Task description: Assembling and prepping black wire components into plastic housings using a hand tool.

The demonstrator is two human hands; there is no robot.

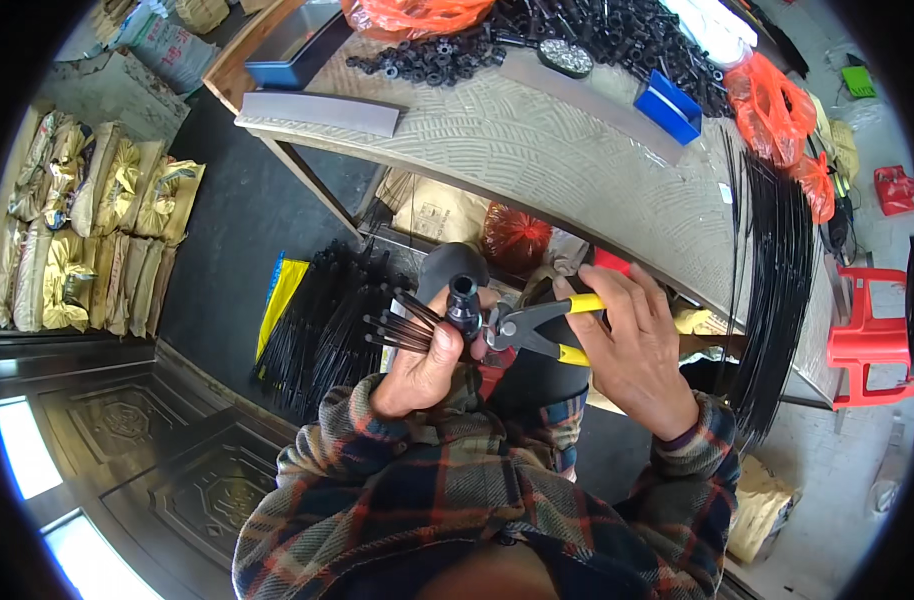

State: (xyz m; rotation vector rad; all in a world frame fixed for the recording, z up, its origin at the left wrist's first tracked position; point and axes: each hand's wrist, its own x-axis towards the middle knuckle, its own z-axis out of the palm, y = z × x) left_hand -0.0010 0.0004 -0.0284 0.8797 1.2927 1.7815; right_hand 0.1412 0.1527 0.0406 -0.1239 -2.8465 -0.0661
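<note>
My left hand [420, 380] is closed around a black hollow tubular fitting [464, 305], its open end facing up. Several thin black rods [402, 328] with blunt tips are gripped in the same hand and stick out to the left. My right hand [632, 345] holds a pair of end-cutting pincers [529, 322] by its yellow handles, which are spread apart. The pincers' metal jaws lie right beside the fitting, near my left fingertips; whether they bite on anything I cannot tell.
Ahead stands a table [597, 190] bearing heaps of small black parts [427, 60], a blue tray [669, 105] and orange bags [772, 105]. Long black rods [777, 280] hang over its right end. More rods [347, 310] stand at left; a red stool [872, 335] is at right.
</note>
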